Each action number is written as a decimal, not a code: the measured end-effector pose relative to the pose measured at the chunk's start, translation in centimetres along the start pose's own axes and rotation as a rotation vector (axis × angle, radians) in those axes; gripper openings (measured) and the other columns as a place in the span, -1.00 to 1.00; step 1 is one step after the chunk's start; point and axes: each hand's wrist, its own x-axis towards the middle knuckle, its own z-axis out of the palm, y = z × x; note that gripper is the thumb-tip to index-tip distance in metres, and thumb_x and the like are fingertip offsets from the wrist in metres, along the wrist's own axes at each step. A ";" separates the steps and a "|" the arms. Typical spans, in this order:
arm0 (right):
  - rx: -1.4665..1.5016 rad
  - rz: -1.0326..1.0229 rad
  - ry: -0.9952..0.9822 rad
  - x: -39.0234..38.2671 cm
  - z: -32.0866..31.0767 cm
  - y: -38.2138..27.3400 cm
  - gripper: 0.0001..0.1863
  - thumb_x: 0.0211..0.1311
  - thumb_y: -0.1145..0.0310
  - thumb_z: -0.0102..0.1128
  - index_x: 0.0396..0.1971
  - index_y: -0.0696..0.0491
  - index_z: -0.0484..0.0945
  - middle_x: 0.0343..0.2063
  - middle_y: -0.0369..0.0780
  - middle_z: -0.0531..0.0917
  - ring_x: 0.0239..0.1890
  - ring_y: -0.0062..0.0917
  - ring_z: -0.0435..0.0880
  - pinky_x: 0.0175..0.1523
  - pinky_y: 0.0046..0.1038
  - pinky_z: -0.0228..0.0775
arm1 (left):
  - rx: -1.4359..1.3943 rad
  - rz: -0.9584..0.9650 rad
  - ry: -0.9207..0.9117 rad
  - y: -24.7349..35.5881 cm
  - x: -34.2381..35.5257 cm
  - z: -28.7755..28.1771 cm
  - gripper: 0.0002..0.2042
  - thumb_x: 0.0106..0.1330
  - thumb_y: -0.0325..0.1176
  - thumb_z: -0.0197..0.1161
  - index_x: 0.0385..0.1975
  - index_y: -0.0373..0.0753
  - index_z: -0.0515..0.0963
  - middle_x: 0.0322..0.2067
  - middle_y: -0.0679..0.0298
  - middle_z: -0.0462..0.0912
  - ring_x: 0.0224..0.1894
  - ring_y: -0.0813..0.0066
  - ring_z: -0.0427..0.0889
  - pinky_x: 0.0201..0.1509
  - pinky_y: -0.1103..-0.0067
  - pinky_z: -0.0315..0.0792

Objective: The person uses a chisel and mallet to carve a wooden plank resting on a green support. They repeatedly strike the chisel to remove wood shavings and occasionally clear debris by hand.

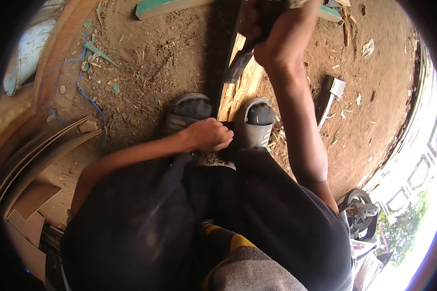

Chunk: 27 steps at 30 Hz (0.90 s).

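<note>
Between my sandalled feet a length of timber (pixel 243 94) runs away from me, its top face pale, rough and splintered. My left hand (pixel 210 136) is a closed fist at the near end of the timber, by the left sandal. Something dark lies against its knuckles; what the fingers hold, if anything, is hidden. Over the far part of the timber, my right hand (pixel 279 41) is closed around a dark tool (pixel 240 65) with a flat, blade-like end that points down at the wood. Motion blur and the top edge hide the rest of that tool.
Right of the timber, a long-handled tool (pixel 325 104) with a pale squarish end lies on the dirt. Green-painted timber (pixel 175 6) crosses the top. Blue cord (pixel 82 87), curved boards (pixel 48 155) and a pale blue cylinder (pixel 29 56) are left. A wheel (pixel 357 213) stands lower right.
</note>
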 end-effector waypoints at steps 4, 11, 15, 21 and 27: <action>-0.449 -0.344 -0.050 -1.3 1.4 0.9 -0.39 0.49 -0.04 -0.43 -0.34 0.16 0.52 -0.70 -0.21 0.52 -0.75 -0.54 0.43 -0.64 -0.49 0.24 | -0.018 0.011 -0.012 -0.2 0.2 -0.2 -0.77 0.36 -0.28 0.20 -0.54 -0.19 0.44 -0.61 0.20 0.56 -0.50 0.20 0.65 -0.36 0.30 0.52; -0.131 -0.017 0.028 -1.1 -0.1 2.5 -0.35 0.39 -0.21 -0.34 -0.44 0.07 0.52 -0.77 -0.29 0.41 -0.77 -0.56 0.31 -0.65 -0.49 0.10 | 0.015 -0.011 0.013 0.1 0.1 -0.4 -0.77 0.36 -0.27 0.20 -0.54 -0.19 0.44 -0.61 0.20 0.57 -0.49 0.20 0.65 -0.36 0.30 0.52; 0.032 -0.106 -0.018 -0.9 -0.2 -1.4 -0.35 0.30 -0.30 -0.25 -0.53 -0.01 0.52 -0.80 -0.33 0.36 -0.79 -0.55 0.22 -0.65 -0.51 -0.03 | -0.021 0.006 0.012 -0.1 0.2 -0.3 -0.77 0.36 -0.27 0.20 -0.53 -0.19 0.44 -0.61 0.20 0.57 -0.49 0.20 0.65 -0.37 0.31 0.52; -0.332 0.062 0.044 -0.2 -1.1 5.9 -0.59 0.43 0.14 -0.15 -0.20 0.15 0.60 -0.53 -0.14 0.65 -0.65 -0.52 0.51 -0.55 -0.37 0.34 | -0.008 0.008 -0.008 -0.1 0.2 -0.2 -0.77 0.36 -0.27 0.20 -0.54 -0.19 0.44 -0.61 0.20 0.56 -0.49 0.20 0.65 -0.37 0.30 0.52; 0.062 -0.029 0.070 0.9 -4.3 -1.8 -0.32 0.25 -0.37 -0.21 -0.55 0.01 0.48 -0.79 -0.31 0.34 -0.78 -0.56 0.20 -0.65 -0.49 -0.04 | -0.030 -0.016 0.013 -0.1 0.1 -0.3 -0.76 0.37 -0.27 0.19 -0.54 -0.19 0.44 -0.62 0.19 0.56 -0.50 0.19 0.65 -0.37 0.29 0.52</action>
